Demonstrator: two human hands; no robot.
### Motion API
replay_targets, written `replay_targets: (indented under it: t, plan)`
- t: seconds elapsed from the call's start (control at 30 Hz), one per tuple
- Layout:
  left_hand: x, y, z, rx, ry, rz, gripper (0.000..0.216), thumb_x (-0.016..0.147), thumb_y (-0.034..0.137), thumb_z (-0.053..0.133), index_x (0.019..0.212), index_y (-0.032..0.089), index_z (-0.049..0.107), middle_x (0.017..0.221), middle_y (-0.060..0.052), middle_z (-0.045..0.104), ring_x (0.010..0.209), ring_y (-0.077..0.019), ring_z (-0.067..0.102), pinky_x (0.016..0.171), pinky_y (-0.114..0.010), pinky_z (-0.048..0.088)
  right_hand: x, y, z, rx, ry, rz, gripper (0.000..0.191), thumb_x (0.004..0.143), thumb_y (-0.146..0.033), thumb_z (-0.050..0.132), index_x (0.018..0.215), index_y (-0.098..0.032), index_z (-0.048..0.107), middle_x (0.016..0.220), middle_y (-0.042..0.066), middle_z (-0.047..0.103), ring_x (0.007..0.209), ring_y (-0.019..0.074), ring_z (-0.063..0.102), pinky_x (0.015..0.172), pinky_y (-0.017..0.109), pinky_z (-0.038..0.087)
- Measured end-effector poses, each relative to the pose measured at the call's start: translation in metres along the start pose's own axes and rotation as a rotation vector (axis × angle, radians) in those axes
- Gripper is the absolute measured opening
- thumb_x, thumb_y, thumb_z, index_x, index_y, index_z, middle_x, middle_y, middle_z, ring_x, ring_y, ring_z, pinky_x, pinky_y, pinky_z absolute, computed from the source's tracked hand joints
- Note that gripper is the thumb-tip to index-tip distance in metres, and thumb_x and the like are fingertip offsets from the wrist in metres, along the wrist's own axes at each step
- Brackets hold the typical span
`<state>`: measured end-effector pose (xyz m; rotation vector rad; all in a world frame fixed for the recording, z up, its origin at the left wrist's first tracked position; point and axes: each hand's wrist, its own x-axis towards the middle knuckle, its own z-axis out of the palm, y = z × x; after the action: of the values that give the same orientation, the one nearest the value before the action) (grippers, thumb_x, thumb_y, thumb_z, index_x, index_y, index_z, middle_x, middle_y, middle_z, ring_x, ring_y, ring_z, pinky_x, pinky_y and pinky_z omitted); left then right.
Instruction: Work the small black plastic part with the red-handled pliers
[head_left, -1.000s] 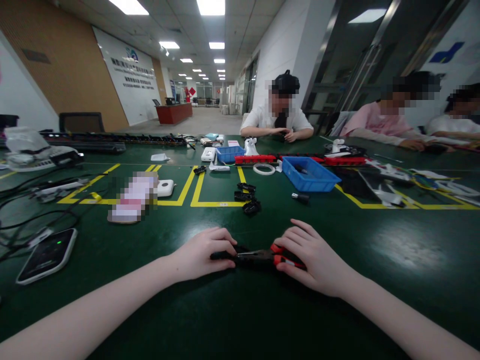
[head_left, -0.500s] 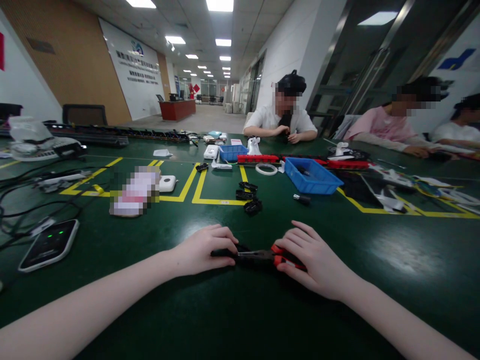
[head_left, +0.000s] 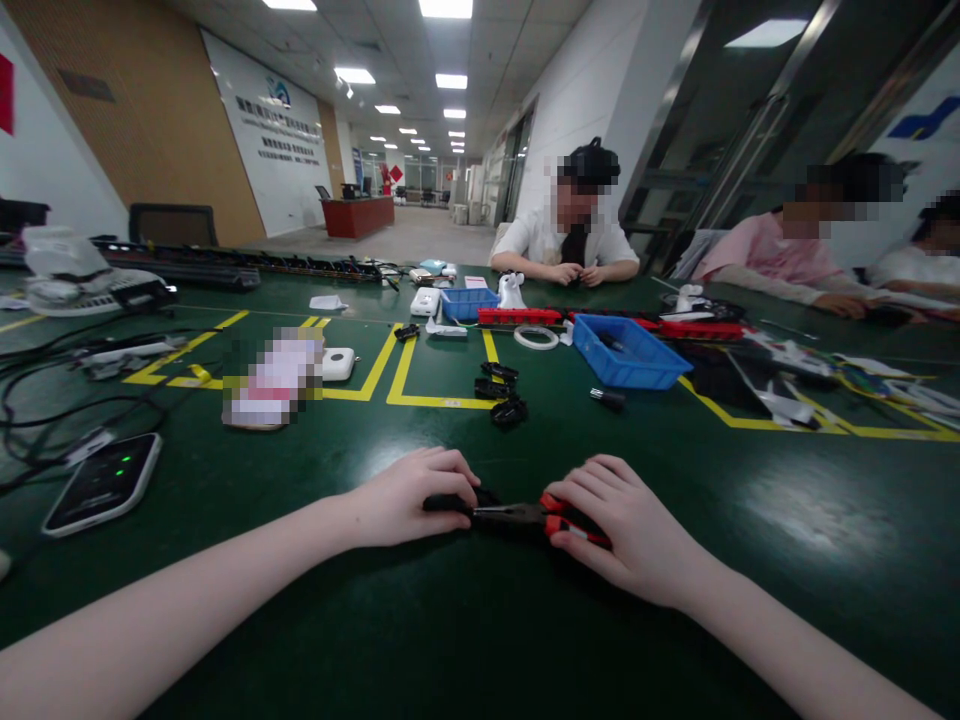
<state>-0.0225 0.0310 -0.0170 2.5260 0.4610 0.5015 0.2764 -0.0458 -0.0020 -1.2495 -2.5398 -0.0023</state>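
Red-handled pliers (head_left: 525, 516) lie flat on the green table (head_left: 480, 620) between my hands. My right hand (head_left: 626, 525) is curled over their red handles and grips them. My left hand (head_left: 409, 497) is closed over a small black part (head_left: 444, 503) at the tip of the pliers' jaws. Both forearms rest on the table. Most of the black part is hidden under my left fingers.
Several small black parts (head_left: 501, 392) lie just beyond my hands, with a blue bin (head_left: 627, 352), a tape roll (head_left: 535, 337) and a red strip (head_left: 519, 316) farther back. A phone (head_left: 101, 482) and cables sit at the left. Other people sit at the far and right sides.
My hands and the pliers have stayed put. The view has shifted slightly as my head moved.
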Motion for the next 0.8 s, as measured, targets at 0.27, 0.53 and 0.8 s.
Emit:
replay_targets:
  t: [0.27, 0.53, 0.8]
  plan:
    - [0.001, 0.002, -0.001, 0.001, -0.011, -0.021, 0.012, 0.091, 0.022, 0.067, 0.103, 0.02, 0.065, 0.116, -0.006, 0.064, 0.107, -0.0226, 0.061, 0.092, -0.038, 0.047, -0.002, 0.001, 0.001, -0.052, 0.053, -0.017, 0.03, 0.092, -0.042, 0.057, 0.113, -0.022, 0.064, 0.101, 0.007, 0.071, 0.092, 0.0235, 0.064, 0.092, 0.045, 0.043]
    - [0.0, 0.002, 0.001, 0.006, -0.009, -0.025, 0.011, 0.092, 0.023, 0.065, 0.103, 0.02, 0.065, 0.115, -0.007, 0.064, 0.106, -0.0228, 0.06, 0.092, -0.038, 0.047, -0.001, 0.001, -0.002, -0.047, 0.046, 0.005, 0.042, 0.082, -0.046, 0.07, 0.114, -0.019, 0.063, 0.107, 0.01, 0.07, 0.093, 0.0262, 0.065, 0.081, 0.042, 0.052]
    - [0.0, 0.0, 0.001, -0.001, 0.002, -0.016, 0.012, 0.093, 0.023, 0.065, 0.104, 0.02, 0.065, 0.115, -0.006, 0.063, 0.107, -0.0222, 0.06, 0.093, -0.038, 0.047, -0.003, 0.009, -0.001, -0.062, 0.111, -0.029, 0.04, 0.084, -0.043, 0.069, 0.117, -0.021, 0.061, 0.11, 0.009, 0.071, 0.101, 0.0274, 0.066, 0.098, 0.05, 0.047]
